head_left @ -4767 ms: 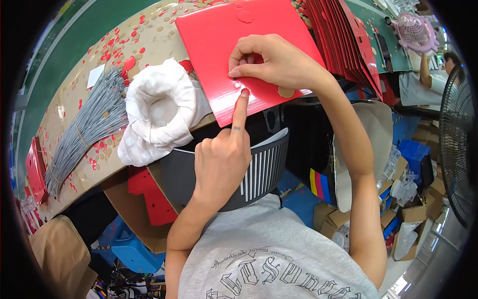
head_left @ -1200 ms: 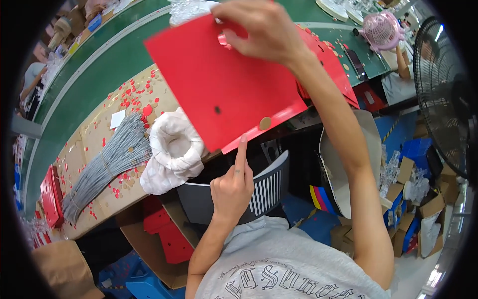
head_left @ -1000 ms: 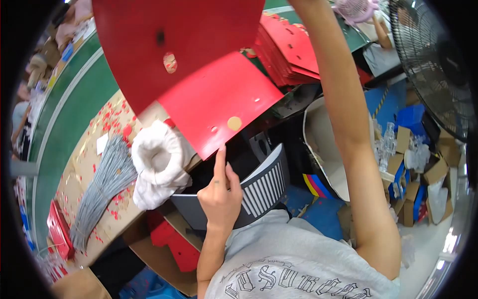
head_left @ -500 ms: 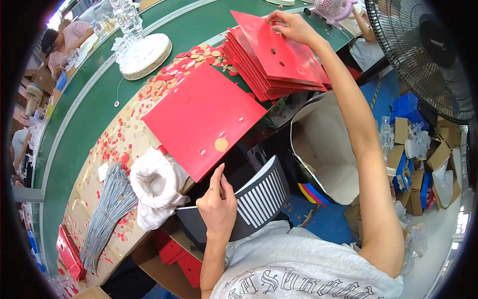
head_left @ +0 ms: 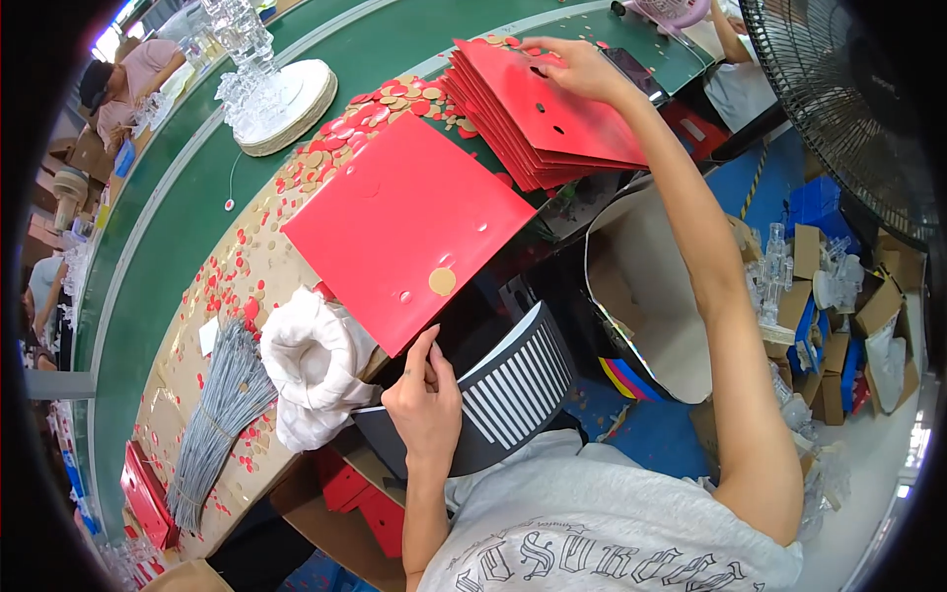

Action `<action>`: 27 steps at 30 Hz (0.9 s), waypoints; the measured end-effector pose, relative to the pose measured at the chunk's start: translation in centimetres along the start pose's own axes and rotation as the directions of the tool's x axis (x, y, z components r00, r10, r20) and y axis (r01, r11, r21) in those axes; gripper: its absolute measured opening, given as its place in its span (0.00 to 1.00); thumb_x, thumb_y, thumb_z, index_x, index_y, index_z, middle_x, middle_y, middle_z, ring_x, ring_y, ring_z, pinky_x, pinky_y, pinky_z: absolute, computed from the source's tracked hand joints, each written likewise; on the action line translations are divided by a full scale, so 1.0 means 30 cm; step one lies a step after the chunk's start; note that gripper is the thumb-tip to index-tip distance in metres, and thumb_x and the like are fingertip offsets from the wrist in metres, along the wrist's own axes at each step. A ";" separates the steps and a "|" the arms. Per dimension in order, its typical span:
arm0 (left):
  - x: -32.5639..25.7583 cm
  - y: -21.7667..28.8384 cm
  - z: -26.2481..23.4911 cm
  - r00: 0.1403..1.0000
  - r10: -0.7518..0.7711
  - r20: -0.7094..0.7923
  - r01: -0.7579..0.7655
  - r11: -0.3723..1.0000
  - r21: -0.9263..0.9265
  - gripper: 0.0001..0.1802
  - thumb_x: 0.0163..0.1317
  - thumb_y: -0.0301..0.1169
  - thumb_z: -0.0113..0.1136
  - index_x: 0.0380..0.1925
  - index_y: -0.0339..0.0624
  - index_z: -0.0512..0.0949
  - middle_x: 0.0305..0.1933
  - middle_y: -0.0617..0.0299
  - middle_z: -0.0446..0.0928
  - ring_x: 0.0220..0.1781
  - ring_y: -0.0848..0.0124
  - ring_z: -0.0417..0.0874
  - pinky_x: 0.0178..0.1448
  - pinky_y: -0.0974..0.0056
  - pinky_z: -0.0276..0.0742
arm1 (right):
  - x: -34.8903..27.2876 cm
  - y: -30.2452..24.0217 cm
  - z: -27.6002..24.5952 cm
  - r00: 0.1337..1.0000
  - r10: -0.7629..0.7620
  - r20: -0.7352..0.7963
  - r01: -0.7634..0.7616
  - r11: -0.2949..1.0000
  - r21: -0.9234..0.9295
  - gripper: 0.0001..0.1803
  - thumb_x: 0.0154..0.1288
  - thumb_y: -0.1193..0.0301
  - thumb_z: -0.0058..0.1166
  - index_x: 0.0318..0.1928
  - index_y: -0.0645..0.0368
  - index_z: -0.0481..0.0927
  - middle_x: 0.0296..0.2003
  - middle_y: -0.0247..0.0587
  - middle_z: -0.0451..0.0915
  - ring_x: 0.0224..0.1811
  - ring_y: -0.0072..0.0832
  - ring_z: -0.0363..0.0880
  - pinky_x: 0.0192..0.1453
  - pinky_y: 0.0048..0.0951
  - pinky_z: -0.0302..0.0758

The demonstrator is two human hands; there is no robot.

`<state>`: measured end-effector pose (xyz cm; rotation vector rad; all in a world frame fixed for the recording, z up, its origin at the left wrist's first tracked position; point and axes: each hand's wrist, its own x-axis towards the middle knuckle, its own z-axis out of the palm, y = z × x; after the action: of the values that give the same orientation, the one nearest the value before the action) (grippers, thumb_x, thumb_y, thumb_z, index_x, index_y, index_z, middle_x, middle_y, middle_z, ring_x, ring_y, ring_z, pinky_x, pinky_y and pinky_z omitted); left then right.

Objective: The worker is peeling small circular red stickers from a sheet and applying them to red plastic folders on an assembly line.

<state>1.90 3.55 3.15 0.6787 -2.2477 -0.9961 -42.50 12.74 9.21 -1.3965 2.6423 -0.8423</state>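
My right hand (head_left: 577,69) lies over the far edge of the top sheet of a fanned stack of red sheets (head_left: 592,128); its fingers are stretched out. Dark round holes show in the top sheet. My left hand (head_left: 424,400) is closed in a pinch just below the near corner of a flat red sheet (head_left: 395,217); whatever is between the fingers, if anything, is too small to make out. On that sheet rests a brown disc (head_left: 441,281). Red and brown discs (head_left: 395,99) lie scattered behind it.
A white cloth bundle (head_left: 311,360) and grey wire ties (head_left: 222,414) lie at left. A white round stack (head_left: 286,109) bears clear plastic parts. Below the table's edge are a striped black bin (head_left: 518,380) and an open container (head_left: 651,286). A fan (head_left: 868,89) stands at right.
The top red sheet, raised in my right hand before, now lies lower on the stack. My right hand's fingers have spread. My left hand has barely moved.
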 end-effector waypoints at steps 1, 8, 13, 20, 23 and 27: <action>0.002 0.000 -0.005 1.000 -0.002 0.023 0.002 1.000 0.006 0.15 0.64 0.17 0.61 0.50 0.38 0.83 0.13 0.60 0.65 0.13 0.75 0.64 0.22 0.68 0.62 | -0.024 -0.032 0.009 0.964 -0.179 -0.196 0.172 0.984 -0.053 0.18 0.68 0.76 0.56 0.58 0.57 0.79 0.52 0.42 0.86 0.42 0.29 0.86 0.52 0.28 0.79; 0.015 -0.007 -0.060 0.995 -0.093 0.026 0.093 0.996 0.001 0.16 0.62 0.17 0.62 0.50 0.39 0.83 0.14 0.56 0.67 0.13 0.70 0.69 0.22 0.65 0.66 | -0.534 -0.701 0.191 0.729 -0.661 -0.175 0.684 0.711 0.164 0.14 0.52 0.76 0.67 0.41 0.62 0.85 0.36 0.40 0.83 0.35 0.35 0.83 0.38 0.32 0.81; 0.031 0.012 -0.109 0.978 -0.210 0.014 0.210 0.969 -0.128 0.13 0.62 0.17 0.62 0.47 0.38 0.83 0.13 0.60 0.64 0.12 0.77 0.64 0.20 0.68 0.61 | -0.812 -0.784 0.366 0.723 -0.688 0.060 0.605 0.673 0.425 0.17 0.48 0.74 0.71 0.42 0.61 0.86 0.36 0.39 0.80 0.34 0.31 0.80 0.33 0.29 0.81; 0.034 -0.025 -0.184 0.908 -0.399 -0.130 0.354 0.895 -0.273 0.10 0.67 0.19 0.59 0.47 0.36 0.84 0.16 0.77 0.63 0.19 0.89 0.57 0.23 0.75 0.49 | -0.840 -0.802 0.434 0.679 -0.722 -0.134 0.707 0.592 0.387 0.13 0.48 0.76 0.73 0.36 0.64 0.86 0.37 0.40 0.82 0.39 0.31 0.82 0.33 0.26 0.78; 0.050 -0.012 -0.198 0.877 -0.470 -0.102 0.401 0.832 -0.384 0.12 0.68 0.19 0.59 0.50 0.35 0.83 0.17 0.78 0.64 0.20 0.90 0.57 0.24 0.75 0.46 | -0.866 -0.832 0.422 0.730 -0.663 -0.165 0.670 0.646 0.367 0.12 0.46 0.76 0.74 0.35 0.63 0.87 0.31 0.36 0.79 0.31 0.28 0.77 0.28 0.26 0.72; 0.054 -0.007 -0.201 0.874 -0.475 -0.100 0.396 0.817 -0.419 0.12 0.69 0.20 0.59 0.51 0.32 0.82 0.17 0.79 0.66 0.20 0.90 0.57 0.25 0.75 0.45 | -0.871 -0.845 0.409 0.776 -0.612 -0.153 0.613 0.673 0.415 0.11 0.45 0.75 0.69 0.31 0.67 0.85 0.30 0.39 0.79 0.30 0.31 0.78 0.31 0.28 0.73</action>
<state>4.92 -0.53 6.80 1.0882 -1.6724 -1.4715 -4.44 16.16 5.32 -2.1362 1.7472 -1.3823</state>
